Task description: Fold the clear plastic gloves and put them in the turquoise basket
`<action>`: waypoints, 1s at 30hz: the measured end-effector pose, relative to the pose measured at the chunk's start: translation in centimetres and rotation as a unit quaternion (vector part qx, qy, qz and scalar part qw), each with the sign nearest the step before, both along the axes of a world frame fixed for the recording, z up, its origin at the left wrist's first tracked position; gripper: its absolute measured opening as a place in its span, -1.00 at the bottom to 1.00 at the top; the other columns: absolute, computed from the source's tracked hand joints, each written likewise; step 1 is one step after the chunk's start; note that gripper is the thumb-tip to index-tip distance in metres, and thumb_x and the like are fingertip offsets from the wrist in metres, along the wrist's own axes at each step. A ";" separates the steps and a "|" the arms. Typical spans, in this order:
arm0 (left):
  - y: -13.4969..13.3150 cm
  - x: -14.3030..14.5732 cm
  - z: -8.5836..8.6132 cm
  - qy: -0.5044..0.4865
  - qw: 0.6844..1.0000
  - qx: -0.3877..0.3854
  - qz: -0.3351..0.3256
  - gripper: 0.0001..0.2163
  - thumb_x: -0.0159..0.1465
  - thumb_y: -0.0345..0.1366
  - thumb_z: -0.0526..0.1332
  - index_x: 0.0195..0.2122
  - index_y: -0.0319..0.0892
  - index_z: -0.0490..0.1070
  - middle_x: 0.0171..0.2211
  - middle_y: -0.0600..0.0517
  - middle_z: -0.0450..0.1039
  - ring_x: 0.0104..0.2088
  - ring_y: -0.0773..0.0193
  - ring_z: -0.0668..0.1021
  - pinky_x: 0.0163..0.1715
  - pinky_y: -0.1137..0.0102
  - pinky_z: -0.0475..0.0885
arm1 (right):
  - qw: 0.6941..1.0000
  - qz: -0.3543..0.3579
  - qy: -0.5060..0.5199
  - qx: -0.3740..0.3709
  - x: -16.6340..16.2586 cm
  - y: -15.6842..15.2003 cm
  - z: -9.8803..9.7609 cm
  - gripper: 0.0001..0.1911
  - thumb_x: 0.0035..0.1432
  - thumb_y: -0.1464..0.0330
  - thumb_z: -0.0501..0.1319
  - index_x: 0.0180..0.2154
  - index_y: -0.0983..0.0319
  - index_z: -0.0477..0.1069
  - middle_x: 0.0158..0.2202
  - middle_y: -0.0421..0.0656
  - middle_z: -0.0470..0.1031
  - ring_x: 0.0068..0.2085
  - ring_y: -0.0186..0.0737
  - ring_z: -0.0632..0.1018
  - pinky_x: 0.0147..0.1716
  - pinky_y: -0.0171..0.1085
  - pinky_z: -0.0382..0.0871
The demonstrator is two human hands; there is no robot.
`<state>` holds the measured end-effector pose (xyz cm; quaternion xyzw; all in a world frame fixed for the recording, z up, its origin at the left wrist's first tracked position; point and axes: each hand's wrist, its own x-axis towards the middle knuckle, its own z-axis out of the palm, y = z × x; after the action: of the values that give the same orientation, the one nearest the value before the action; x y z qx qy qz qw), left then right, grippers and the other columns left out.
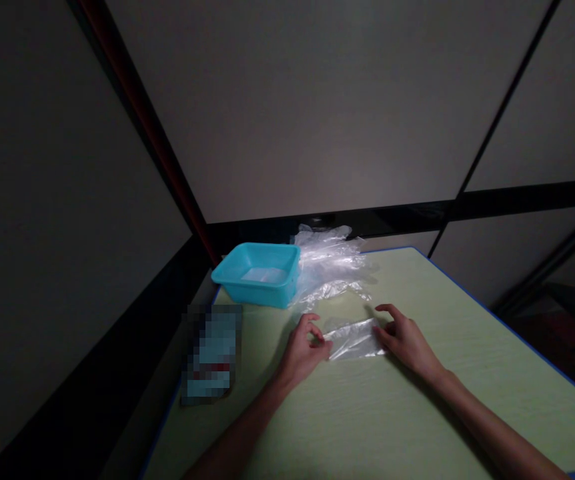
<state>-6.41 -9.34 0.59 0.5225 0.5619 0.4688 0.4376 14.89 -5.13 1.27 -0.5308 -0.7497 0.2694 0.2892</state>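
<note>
A clear plastic bag [356,339], folded into a flat strip, lies on the pale green table. My left hand [305,348] is at its left end, fingers curled and the thumb meeting the bag's edge. At the right end, my right hand [407,341] has its thumb on the plastic, with the index finger lifted away and bent. Both hands appear to pinch the strip by its ends. Beyond them spreads a loose heap of clear plastic bags [332,263], crumpled and shiny. Beside that heap is a turquoise plastic basket [255,293] with something flat and whitish [265,274] inside.
A pixelated, phone-like object [211,355] lies near the left edge of the table [367,427]. Blue trim [492,316] runs along the table's rim. Large pale panels [317,120] with dark strips rise directly behind the table.
</note>
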 end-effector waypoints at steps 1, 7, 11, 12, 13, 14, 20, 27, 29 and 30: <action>-0.1 0.0 0.0 0.002 1.000 0.005 0.003 -0.55 -0.09 -0.46 0.20 -0.15 -0.14 0.12 -0.50 0.24 0.22 -0.66 0.50 0.42 -0.69 0.62 0.26 | 1.000 -0.001 0.004 0.005 0.0 0.0 -0.1 -0.65 0.04 0.30 0.00 -0.10 0.27 0.15 -0.65 -0.26 0.35 -0.62 -0.27 0.37 -0.64 -0.35 0.16; -0.6 0.2 0.2 -0.001 1.000 0.030 0.006 -0.32 -0.14 -0.51 0.25 0.02 -0.12 0.02 -0.46 0.23 0.23 -0.58 0.46 0.47 -0.60 0.60 0.31 | 1.000 -0.017 0.015 0.021 0.0 -0.1 -0.6 -0.66 0.05 0.30 0.00 -0.11 0.26 0.15 -0.61 -0.26 0.35 -0.60 -0.27 0.40 -0.60 -0.36 0.20; -0.7 0.1 0.3 -0.004 0.999 0.037 0.007 -0.31 -0.15 -0.54 0.24 0.03 -0.13 0.05 -0.45 0.21 0.24 -0.54 0.45 0.47 -0.57 0.59 0.32 | 1.000 -0.020 0.015 0.019 -0.1 -0.3 -0.5 -0.66 0.05 0.29 0.01 -0.11 0.26 0.15 -0.62 -0.26 0.35 -0.61 -0.27 0.40 -0.60 -0.35 0.20; -0.6 0.1 0.3 -0.004 0.999 0.040 0.010 -0.31 -0.15 -0.54 0.24 0.04 -0.13 0.05 -0.45 0.21 0.24 -0.54 0.45 0.47 -0.56 0.58 0.32 | 0.999 -0.020 0.018 0.020 -0.1 -0.3 -0.5 -0.66 0.05 0.29 0.01 -0.11 0.26 0.15 -0.62 -0.26 0.35 -0.61 -0.27 0.40 -0.60 -0.35 0.20; -0.6 0.1 0.3 -0.004 0.999 0.044 0.012 -0.32 -0.15 -0.54 0.24 0.03 -0.13 0.06 -0.45 0.21 0.25 -0.54 0.45 0.47 -0.56 0.58 0.32 | 0.999 -0.021 0.021 0.021 -0.2 -0.4 -0.4 -0.66 0.05 0.29 0.01 -0.11 0.26 0.15 -0.61 -0.26 0.35 -0.61 -0.27 0.40 -0.60 -0.36 0.20; -0.6 0.1 0.3 -0.004 0.999 0.045 0.012 -0.32 -0.15 -0.54 0.24 0.03 -0.13 0.06 -0.45 0.21 0.25 -0.54 0.45 0.46 -0.57 0.59 0.32 | 0.999 -0.021 0.024 0.023 -0.2 -0.5 -0.4 -0.66 0.06 0.29 0.01 -0.11 0.26 0.15 -0.61 -0.25 0.35 -0.60 -0.27 0.40 -0.59 -0.36 0.20; -0.4 0.1 0.2 -0.006 0.999 0.030 0.018 -0.36 -0.11 -0.54 0.20 0.03 -0.15 0.04 -0.47 0.23 0.23 -0.61 0.50 0.44 -0.63 0.61 0.27 | 0.999 -0.018 -0.021 0.042 -0.2 -0.7 0.1 -0.67 0.07 0.30 0.00 -0.11 0.27 0.17 -0.62 -0.26 0.34 -0.59 -0.26 0.37 -0.57 -0.35 0.16; -0.2 0.1 -0.2 -0.009 0.999 0.030 0.017 -0.41 -0.09 -0.55 0.15 0.01 -0.15 0.07 -0.50 0.24 0.25 -0.66 0.52 0.40 -0.67 0.61 0.28 | 0.993 -0.024 -0.111 0.031 -0.1 -0.8 0.2 -0.65 0.07 0.34 -0.01 -0.07 0.28 0.16 -0.61 -0.24 0.38 -0.59 -0.24 0.38 -0.59 -0.34 0.08; -0.1 0.1 -0.3 -0.016 0.999 0.030 0.016 -0.42 -0.09 -0.54 0.14 0.01 -0.15 0.07 -0.50 0.24 0.24 -0.67 0.51 0.40 -0.67 0.60 0.31 | 0.991 -0.023 -0.129 0.030 -0.1 -0.8 0.1 -0.65 0.07 0.34 -0.01 -0.07 0.28 0.16 -0.61 -0.23 0.39 -0.58 -0.23 0.40 -0.59 -0.33 0.08; -0.1 0.0 -0.4 -0.021 0.999 0.029 0.015 -0.42 -0.09 -0.53 0.14 0.01 -0.15 0.07 -0.51 0.24 0.24 -0.67 0.50 0.40 -0.67 0.58 0.33 | 0.990 -0.022 -0.137 0.031 -0.1 -0.8 0.0 -0.65 0.07 0.35 -0.02 -0.07 0.27 0.17 -0.61 -0.23 0.40 -0.57 -0.23 0.41 -0.58 -0.33 0.09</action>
<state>-6.39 -9.44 0.18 0.5170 0.5463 0.5023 0.4266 14.81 -5.90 1.31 -0.5697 -0.7784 0.1646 0.2060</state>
